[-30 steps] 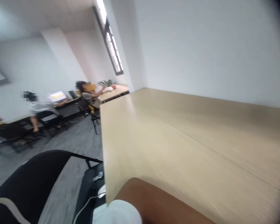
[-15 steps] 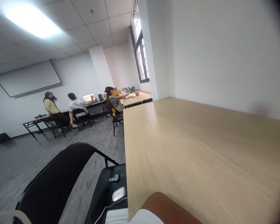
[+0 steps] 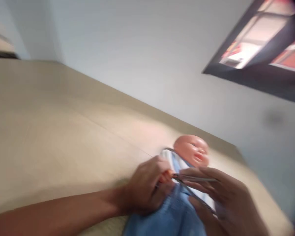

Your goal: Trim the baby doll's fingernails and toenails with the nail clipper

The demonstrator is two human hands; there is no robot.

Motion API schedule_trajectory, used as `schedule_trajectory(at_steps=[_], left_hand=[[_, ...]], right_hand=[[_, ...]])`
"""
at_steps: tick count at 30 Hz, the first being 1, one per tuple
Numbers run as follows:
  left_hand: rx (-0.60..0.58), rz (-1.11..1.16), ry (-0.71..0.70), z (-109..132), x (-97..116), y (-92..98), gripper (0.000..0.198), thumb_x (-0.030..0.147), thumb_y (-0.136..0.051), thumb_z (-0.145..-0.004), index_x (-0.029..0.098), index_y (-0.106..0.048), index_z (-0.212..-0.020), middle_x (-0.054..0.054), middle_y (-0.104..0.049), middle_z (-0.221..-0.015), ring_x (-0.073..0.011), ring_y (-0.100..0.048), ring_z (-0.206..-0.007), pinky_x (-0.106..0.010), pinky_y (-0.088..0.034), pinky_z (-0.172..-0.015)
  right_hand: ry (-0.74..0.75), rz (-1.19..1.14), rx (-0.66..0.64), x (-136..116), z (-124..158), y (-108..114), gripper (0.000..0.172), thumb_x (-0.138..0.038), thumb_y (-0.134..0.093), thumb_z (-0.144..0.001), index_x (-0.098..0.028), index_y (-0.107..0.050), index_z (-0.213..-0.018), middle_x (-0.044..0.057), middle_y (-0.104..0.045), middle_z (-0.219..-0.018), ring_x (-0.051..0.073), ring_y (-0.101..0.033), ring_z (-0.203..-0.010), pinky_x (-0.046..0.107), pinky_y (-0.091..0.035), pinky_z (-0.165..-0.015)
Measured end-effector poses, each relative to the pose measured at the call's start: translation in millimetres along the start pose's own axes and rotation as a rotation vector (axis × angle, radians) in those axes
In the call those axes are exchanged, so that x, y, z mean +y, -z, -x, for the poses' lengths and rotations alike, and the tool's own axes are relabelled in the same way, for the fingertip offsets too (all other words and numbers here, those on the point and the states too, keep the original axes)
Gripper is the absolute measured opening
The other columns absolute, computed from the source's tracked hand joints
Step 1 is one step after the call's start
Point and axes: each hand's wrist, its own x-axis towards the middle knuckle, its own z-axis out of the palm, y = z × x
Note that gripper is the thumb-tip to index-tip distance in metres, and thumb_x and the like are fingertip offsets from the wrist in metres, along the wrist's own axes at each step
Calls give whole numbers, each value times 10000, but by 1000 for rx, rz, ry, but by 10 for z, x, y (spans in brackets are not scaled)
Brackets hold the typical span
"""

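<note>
The baby doll lies on the table at lower centre-right of the frame, its long axis running from the head at upper right down to the blue clothes, with the left hand fingers closed on its clothing just left and the right hand fingers curled around the garment's edge on the right, both touching it.

Light wooden table against a white wall, baby doll lying on it
</note>
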Motion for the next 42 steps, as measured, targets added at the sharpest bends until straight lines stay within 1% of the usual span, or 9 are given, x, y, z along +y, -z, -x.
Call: schedule_trajectory(at_steps=[4,8,12,17,21,24,32,36,42], left_hand=[[23,42,36,22,-64,62,192,213,-480,-1000,203,-496,-1191,-90,-638,-1046,-199,-614,-964,-323,-538,-823],[19,20,25,15,-3,103,179,225,-479,-999,203,-492,-1176,-87,-648,-1017,-201,-626,-959,-305,-533,-790],[15,32,30,-7,4,93,187,242,-468,-1004,205,-493,-1185,-79,-652,-970,-202,-634,-903,-321,-541,-774],[3,77,38,8,-27,103,205,235,-489,-997,209,-493,-1200,-90,-654,-1024,-220,-633,-990,-349,-547,-830],[-7,112,44,25,-29,115,216,199,-494,-984,199,-490,-1199,-105,-636,-1090,-220,-623,-1029,-365,-552,-869],[-16,120,51,33,-29,121,216,188,-470,-976,187,-493,-1191,-111,-627,-1101,-216,-616,-1009,-368,-545,-863],[-20,125,37,-5,-8,134,207,169,-426,-975,184,-496,-1168,-110,-632,-1033,-186,-581,-855,-342,-512,-747],[-25,113,33,-13,-8,134,215,151,-425,-958,189,-490,-1160,-89,-618,-981,-170,-552,-802,-328,-495,-716],[9,138,31,18,-37,103,206,146,-460,-948,171,-505,-1148,-105,-629,-1010,-195,-598,-895,-349,-512,-765]], right_hand=[[51,2,17,-113,-76,2,450,-113,-617,-887,-246,-519,-1305,56,-701,-1143,181,-747,-963,297,-677,-801],[79,112,-54,-97,2,-25,403,-141,-646,-875,-220,-580,-1265,79,-718,-1148,215,-753,-946,326,-689,-764],[82,136,-39,-94,63,-2,415,-175,-633,-891,-219,-562,-1298,84,-722,-1162,221,-758,-929,333,-689,-761],[101,214,-51,-159,16,3,365,-190,-658,-890,-220,-600,-1249,55,-750,-1110,213,-764,-928,299,-684,-744],[232,300,-4,-210,-11,26,348,-148,-666,-881,-188,-595,-1219,40,-755,-1086,179,-756,-964,270,-652,-866],[374,257,-90,-191,-6,47,377,-95,-647,-872,-160,-561,-1233,66,-721,-1187,173,-720,-1078,278,-614,-961],[534,353,-210,-162,-29,26,142,-99,-600,-911,-122,-656,-1040,122,-693,-1213,263,-649,-1209,387,-621,-932],[538,368,-167,-272,-99,-6,135,-29,-611,-854,-130,-645,-937,107,-715,-1154,235,-682,-1157,366,-604,-981],[568,398,-107,-415,-251,-42,145,-6,-598,-849,-141,-617,-902,74,-774,-946,172,-754,-966,287,-617,-957]])
